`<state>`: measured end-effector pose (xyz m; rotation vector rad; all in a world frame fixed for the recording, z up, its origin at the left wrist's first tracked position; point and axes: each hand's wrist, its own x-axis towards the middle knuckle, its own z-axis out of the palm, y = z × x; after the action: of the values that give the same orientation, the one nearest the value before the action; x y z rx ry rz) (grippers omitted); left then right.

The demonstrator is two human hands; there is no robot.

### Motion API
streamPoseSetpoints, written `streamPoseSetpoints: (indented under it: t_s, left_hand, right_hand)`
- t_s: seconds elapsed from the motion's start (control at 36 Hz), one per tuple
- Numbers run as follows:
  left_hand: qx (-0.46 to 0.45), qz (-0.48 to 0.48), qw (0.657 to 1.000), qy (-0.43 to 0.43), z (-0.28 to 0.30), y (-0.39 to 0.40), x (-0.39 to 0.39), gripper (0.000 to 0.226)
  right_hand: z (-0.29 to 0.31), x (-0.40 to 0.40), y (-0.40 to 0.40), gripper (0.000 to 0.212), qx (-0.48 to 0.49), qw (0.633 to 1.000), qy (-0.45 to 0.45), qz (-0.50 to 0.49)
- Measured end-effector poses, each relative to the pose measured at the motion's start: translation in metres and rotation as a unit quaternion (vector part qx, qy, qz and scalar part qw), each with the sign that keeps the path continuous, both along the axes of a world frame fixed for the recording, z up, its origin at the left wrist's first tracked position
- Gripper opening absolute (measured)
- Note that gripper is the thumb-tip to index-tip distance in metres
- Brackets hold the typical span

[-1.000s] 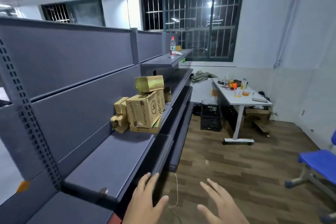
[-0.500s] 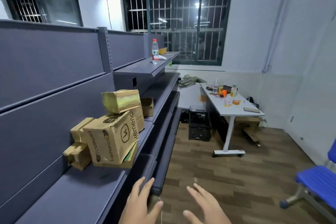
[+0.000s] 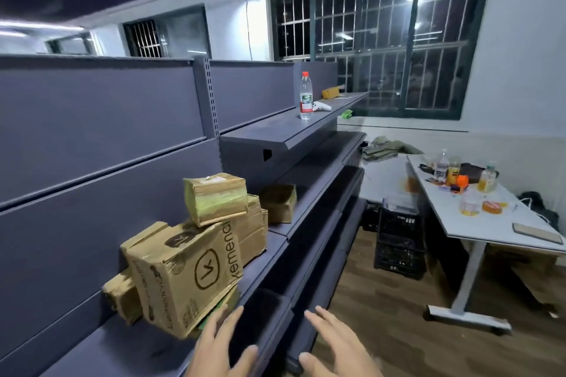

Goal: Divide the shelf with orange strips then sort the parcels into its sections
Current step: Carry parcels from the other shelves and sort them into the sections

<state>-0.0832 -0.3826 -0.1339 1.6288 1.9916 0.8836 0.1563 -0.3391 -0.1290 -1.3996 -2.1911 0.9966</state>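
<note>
In the head view we hold both hands out low in front of us, apart from each other and holding nothing. Our left hand (image 3: 219, 346) has its fingers straight and spread, the fingertips reaching up toward the lower front corner of the large printed brown cardboard box (image 3: 183, 272); we cannot tell whether they touch it. Our right hand (image 3: 337, 343) is likewise flat with spread fingers, hanging past the front edge of the dark grey metal shelf (image 3: 107, 346), over the lower tiers.

The parcels sit in a heap on that shelf, near its front edge and just beyond our left hand. The printed box is tilted, leaning on a flat green-edged packet (image 3: 220, 304) beneath it. A small taped yellowish carton (image 3: 216, 197) rests on top of it, slightly askew. A crumpled small brown parcel (image 3: 122, 297) is wedged between the printed box and the shelf's back panel. Another plain brown box (image 3: 252, 232) stands behind the printed one, and a small dark brown box (image 3: 278, 202) lies farther along the shelf, apart from the heap.

On the upper shelf a clear plastic bottle with a red cap (image 3: 305, 95) stands upright. To the right, a white table (image 3: 477, 223) carries bottles and clutter.
</note>
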Motion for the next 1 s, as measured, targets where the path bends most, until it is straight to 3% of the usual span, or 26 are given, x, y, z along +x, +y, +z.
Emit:
streamPoseSetpoints:
  t_s: [0.08,0.17,0.25,0.33,0.44,0.56,0.69,0.81,1.0]
  left_hand:
    - [-0.01,0.025,1.0,-0.01,0.005,0.027,0.014,0.074]
    - [0.015,0.062,0.998,-0.006,0.007,0.048,0.026,0.097]
    - [0.03,0.08,0.996,0.004,0.017,0.061,0.033,0.079]
    - [0.031,0.112,0.993,0.007,0.021,0.075,0.028,0.058]
    - [0.05,0.147,0.988,0.008,0.018,0.097,0.016,0.078]
    - [0.062,0.172,0.983,0.027,0.018,0.125,-0.002,0.058]
    - [0.068,0.199,0.978,0.004,0.019,0.153,-0.024,0.063]
    - [0.103,0.202,0.974,0.013,0.019,0.165,-0.039,0.062]
    - [0.164,0.238,0.957,0.036,0.019,0.184,-0.063,0.048]
  right_hand:
    - [0.004,0.011,0.04,0.058,-0.005,1.0,0.002,0.03]
    - [0.004,0.018,0.075,0.062,-0.011,0.999,0.002,0.051]
    - [0.007,0.014,0.103,0.071,0.002,0.997,-0.001,0.071]
    - [0.008,0.003,0.128,0.064,0.006,0.997,0.01,0.075]
    - [0.008,-0.015,0.162,0.071,0.005,0.995,0.03,0.1]
    - [0.009,-0.037,0.195,0.064,-0.001,0.993,0.021,0.117]
    - [0.019,-0.062,0.226,0.06,0.0,0.99,0.022,0.137]
    - [0.021,-0.081,0.249,0.045,0.02,0.99,0.047,0.131]
    - [0.027,-0.11,0.282,0.047,0.039,0.986,0.093,0.132]
